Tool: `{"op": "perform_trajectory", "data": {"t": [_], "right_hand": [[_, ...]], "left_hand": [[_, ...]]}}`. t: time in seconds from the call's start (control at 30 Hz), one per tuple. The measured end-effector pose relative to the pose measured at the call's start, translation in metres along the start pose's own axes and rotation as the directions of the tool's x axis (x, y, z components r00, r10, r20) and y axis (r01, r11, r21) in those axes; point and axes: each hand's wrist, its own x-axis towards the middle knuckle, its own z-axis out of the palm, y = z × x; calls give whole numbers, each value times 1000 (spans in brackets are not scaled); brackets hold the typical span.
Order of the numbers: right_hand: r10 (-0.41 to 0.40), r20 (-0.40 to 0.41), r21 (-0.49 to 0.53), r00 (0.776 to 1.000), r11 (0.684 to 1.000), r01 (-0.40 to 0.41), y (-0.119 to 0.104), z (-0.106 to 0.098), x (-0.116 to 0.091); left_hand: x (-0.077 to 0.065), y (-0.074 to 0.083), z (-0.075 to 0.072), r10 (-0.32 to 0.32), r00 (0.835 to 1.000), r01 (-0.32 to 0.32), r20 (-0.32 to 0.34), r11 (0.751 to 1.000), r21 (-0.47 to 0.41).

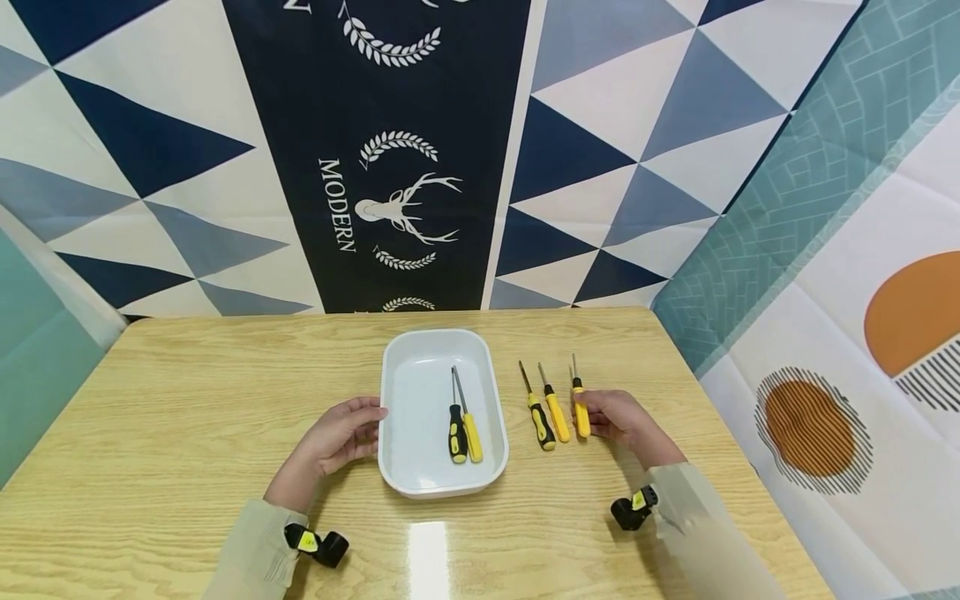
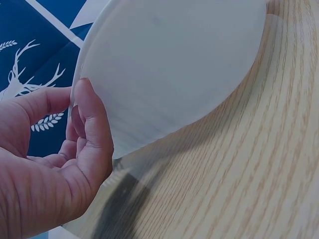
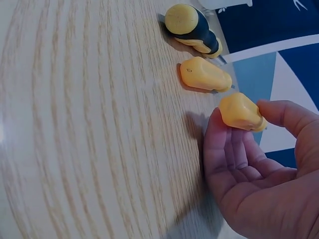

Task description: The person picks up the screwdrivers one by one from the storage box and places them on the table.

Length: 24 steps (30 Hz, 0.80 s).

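Note:
My left hand (image 1: 345, 435) grips the left rim of a white plastic tray (image 1: 416, 392), thumb on the rim and fingers along its outer wall (image 2: 169, 74) in the left wrist view. Inside the tray lie two screwdrivers: one with a black and yellow handle (image 1: 457, 439), one with a yellow handle (image 1: 473, 439). To the tray's right, my right hand (image 1: 621, 423) pinches a yellow-handled screwdriver (image 3: 239, 110) between thumb and fingers. Beside it on the table are another yellow-handled screwdriver (image 1: 557, 417) and a black and yellow one (image 1: 542, 423).
The wooden table (image 1: 187, 433) reaches back to a wall covered with patterned cloth (image 1: 405, 208). Another patterned cloth (image 1: 810, 333) hangs along the right side. Each wrist wears a small black camera, the right one (image 1: 632, 510) close to the table.

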Motion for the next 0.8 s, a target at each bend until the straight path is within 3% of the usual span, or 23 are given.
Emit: {"op": "perform_trajectory", "data": {"t": [0.2, 0.47, 0.8], "right_hand": [[5, -28, -27, 1000, 1000, -6, -2, 2, -2], [-24, -58, -141, 998, 990, 15, -3, 4, -1], [-57, -133, -339, 989, 941, 8, -6, 14, 1]], "left_hand": [[-1, 1, 0, 2, 1000, -2, 9, 1000, -1], [0, 1, 1, 2, 1000, -2, 11, 1000, -2], [0, 0, 1, -4, 1000, 4, 9, 1000, -18]]}}
